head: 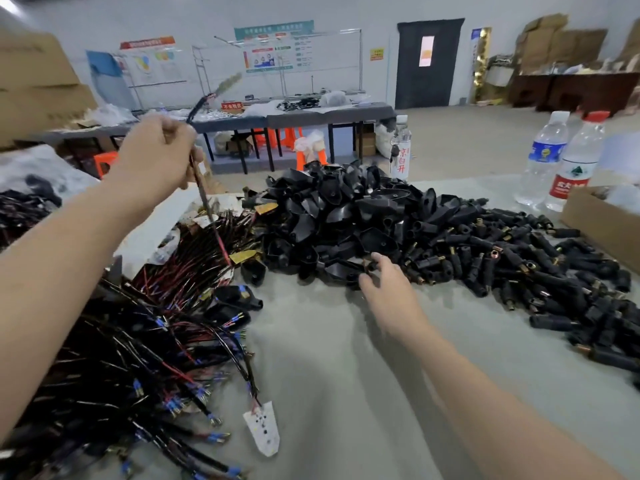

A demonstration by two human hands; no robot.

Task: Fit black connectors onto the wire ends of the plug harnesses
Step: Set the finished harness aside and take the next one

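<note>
Harnesses (121, 341) lay piled at the near left, and the left hand (156, 150) gripped one wire (209, 209), lifted above them. The right hand (384, 289) touched the edge of the connectors (519, 258), fingers half curled; whether they pinched one was not clear. The next move probably needed one connector picked alone, with shells (329, 209) crowding close and bottles (561, 161) behind.

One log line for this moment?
left hand: holds wire harness raised | right hand: at connector pile edge, grip unclear | fit: not yet
</note>
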